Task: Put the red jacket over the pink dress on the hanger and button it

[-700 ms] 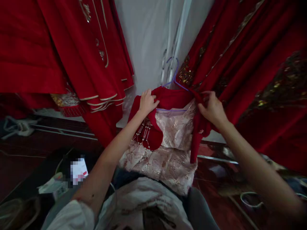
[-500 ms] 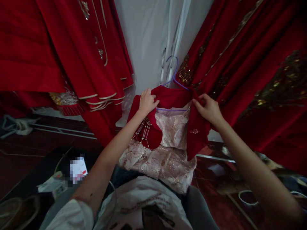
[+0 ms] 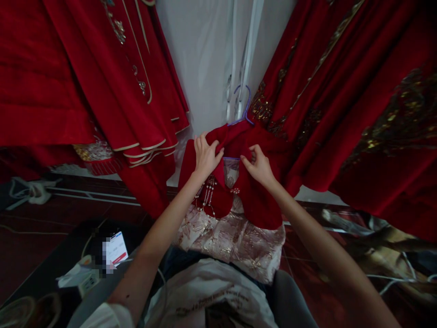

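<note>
A red velvet jacket (image 3: 256, 205) hangs on a purple hanger (image 3: 243, 104) over a pale pink and gold brocade dress (image 3: 235, 241) that drapes down to my lap. My left hand (image 3: 205, 155) grips the jacket's left front edge near the collar, above a beaded tassel (image 3: 206, 193). My right hand (image 3: 257, 166) pinches the jacket's right front edge, close beside the left hand. Both front edges lie nearly together over the dress.
Red embroidered garments hang at the left (image 3: 85, 77) and right (image 3: 358, 105), with a white plastic garment cover (image 3: 211, 59) between them. On the dark floor lie a phone (image 3: 114, 250), white cord (image 3: 30, 191) and cables.
My right hand has pulled the jacket's right front edge leftward, from wide open to almost meeting the left edge. The left hand has stayed near the collar.
</note>
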### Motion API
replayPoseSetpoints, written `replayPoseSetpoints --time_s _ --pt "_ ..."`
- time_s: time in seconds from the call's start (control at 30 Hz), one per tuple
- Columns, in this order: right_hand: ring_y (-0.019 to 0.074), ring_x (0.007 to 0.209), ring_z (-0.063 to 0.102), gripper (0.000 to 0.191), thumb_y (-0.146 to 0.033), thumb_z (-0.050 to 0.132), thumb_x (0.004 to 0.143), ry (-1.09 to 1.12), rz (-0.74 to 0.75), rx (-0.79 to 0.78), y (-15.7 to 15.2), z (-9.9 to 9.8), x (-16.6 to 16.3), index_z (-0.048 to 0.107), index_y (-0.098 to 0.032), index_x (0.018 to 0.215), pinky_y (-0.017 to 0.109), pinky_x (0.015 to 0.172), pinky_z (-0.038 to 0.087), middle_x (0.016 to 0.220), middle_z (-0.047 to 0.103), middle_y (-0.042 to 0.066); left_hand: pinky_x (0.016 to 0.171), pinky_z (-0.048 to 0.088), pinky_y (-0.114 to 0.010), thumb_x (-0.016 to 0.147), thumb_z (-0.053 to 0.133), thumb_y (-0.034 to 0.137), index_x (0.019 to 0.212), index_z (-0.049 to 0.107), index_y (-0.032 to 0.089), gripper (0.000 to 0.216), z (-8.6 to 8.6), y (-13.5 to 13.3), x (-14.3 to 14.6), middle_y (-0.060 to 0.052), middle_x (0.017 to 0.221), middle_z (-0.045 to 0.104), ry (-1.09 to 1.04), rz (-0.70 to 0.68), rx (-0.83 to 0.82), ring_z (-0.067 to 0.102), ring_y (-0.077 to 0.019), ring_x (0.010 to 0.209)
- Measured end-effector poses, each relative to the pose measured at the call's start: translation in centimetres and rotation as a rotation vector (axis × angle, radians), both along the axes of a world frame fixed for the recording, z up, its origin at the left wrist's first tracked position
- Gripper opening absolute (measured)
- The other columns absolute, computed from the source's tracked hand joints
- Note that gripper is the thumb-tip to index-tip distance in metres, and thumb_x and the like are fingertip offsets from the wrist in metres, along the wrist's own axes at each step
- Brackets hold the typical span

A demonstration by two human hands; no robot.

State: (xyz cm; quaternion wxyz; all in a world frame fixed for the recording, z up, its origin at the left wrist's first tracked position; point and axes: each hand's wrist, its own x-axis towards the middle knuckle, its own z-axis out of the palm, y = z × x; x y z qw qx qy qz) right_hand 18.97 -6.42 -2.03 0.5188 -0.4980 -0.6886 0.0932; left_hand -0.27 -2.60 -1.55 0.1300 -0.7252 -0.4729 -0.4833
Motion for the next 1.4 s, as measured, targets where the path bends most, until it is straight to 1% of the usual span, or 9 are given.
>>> replayPoseSetpoints --time_s 0.1,0.2,0.33,0.47,0.73,0.87,1.0,1.17,1.4 --pt "0.0142 0.063 0.059 0.031 -0.038 0.062 0.080 0.154 0.024 0.014 -0.6 -1.1 0.2 0.040 -0.024 0.097 0.025 0.058 0.046 0.081 0.062 0.000 0.108 0.034 -0.052 0.087 0.061 0.031 0.102 0.062 0.019 0.019 -1.9 -1.6 0.1 -0.017 0.134 0.045 -0.177 0.026 0.048 0.043 -0.0323 0.128" --pt "0.0127 0.064 0.059 0.034 -0.035 0.065 0.077 0.292 0.037 0.059 -1.1 -1.2 -0.2 0.040 -0.025 0.098 0.024 0.059 0.048 0.078 0.059 -0.003 0.094 0.048 -0.038 0.089 0.060 0.029 0.107 0.058 0.020 0.020 -3.3 -3.0 0.7 -0.010 0.111 0.060 -0.357 -0.078 0.036 0.060 -0.0211 0.103" --pt "0.0105 0.063 0.057 0.031 -0.029 0.068 0.073 0.380 0.136 -0.005 -1.9 -0.4 -0.6 0.044 -0.024 0.092 0.022 0.059 0.048 0.074 0.056 -0.004 0.082 0.052 -0.026 0.086 0.064 0.030 0.103 0.055 0.020 0.022 -2.7 -4.2 1.6 -0.003 0.094 0.067 -0.594 -0.210 0.053 0.066 -0.0133 0.085" --pt "0.0103 0.066 0.058 0.029 -0.027 0.069 0.071 0.378 0.280 -0.088 -2.7 -0.1 -1.0 0.048 -0.023 0.090 0.022 0.062 0.048 0.073 0.057 -0.004 0.084 0.052 -0.026 0.085 0.065 0.026 0.099 0.061 0.022 0.015 -2.4 -4.7 2.5 -0.002 0.098 0.071 -0.491 -0.345 -0.054 0.069 -0.0144 0.090" --pt "0.0114 0.068 0.059 0.026 -0.024 0.063 0.075 0.271 0.208 -0.083 -1.4 -2.8 -1.7 0.048 -0.023 0.096 0.022 0.059 0.048 0.079 0.060 -0.002 0.087 0.051 -0.028 0.084 0.065 0.020 0.102 0.059 0.023 0.020 -6.2 -4.9 2.9 -0.001 0.100 0.071 -0.502 -0.295 -0.226 0.069 -0.0156 0.093" --pt "0.0122 0.074 0.060 0.039 -0.028 0.069 0.073 0.263 0.278 -0.057 -1.4 -2.8 -1.5 0.047 -0.024 0.105 0.022 0.060 0.051 0.086 0.057 -0.001 0.083 0.051 -0.025 0.084 0.063 0.019 0.103 0.055 0.023 0.021 -5.3 -4.9 2.8 -0.001 0.096 0.070 -0.465 -0.353 -0.205 0.068 -0.0139 0.089" --pt "0.0141 0.085 0.063 0.044 -0.032 0.070 0.075 0.303 0.345 -0.077 -2.2 -3.1 -1.3 0.045 -0.026 0.111 0.027 0.073 0.056 0.095 0.059 0.001 0.081 0.051 -0.026 0.085 0.063 0.022 0.099 0.056 0.022 0.015 -4.7 -5.1 2.9 -0.001 0.095 0.069 -0.443 -0.305 -0.207 0.068 -0.0148 0.088" --pt "0.0160 0.091 0.066 0.027 -0.039 0.061 0.086 0.295 0.259 -0.021 -2.8 -3.5 -1.5 0.050 -0.024 0.106 0.030 0.078 0.056 0.097 0.064 0.004 0.080 0.052 -0.026 0.085 0.059 0.019 0.097 0.060 0.022 0.012 -4.3 -5.1 2.5 0.000 0.095 0.071 -0.322 -0.319 -0.246 0.068 -0.0148 0.083" --pt "0.0161 0.092 0.067 0.025 -0.040 0.061 0.087 0.284 0.163 0.069 -2.5 -2.9 -2.2 0.057 -0.023 0.104 0.029 0.076 0.057 0.101 0.066 0.005 0.085 0.049 -0.026 0.085 0.055 0.013 0.099 0.058 0.021 0.017 -2.1 -4.5 1.1 -0.001 0.097 0.069 -0.064 -0.476 -0.259 0.067 -0.0150 0.089"
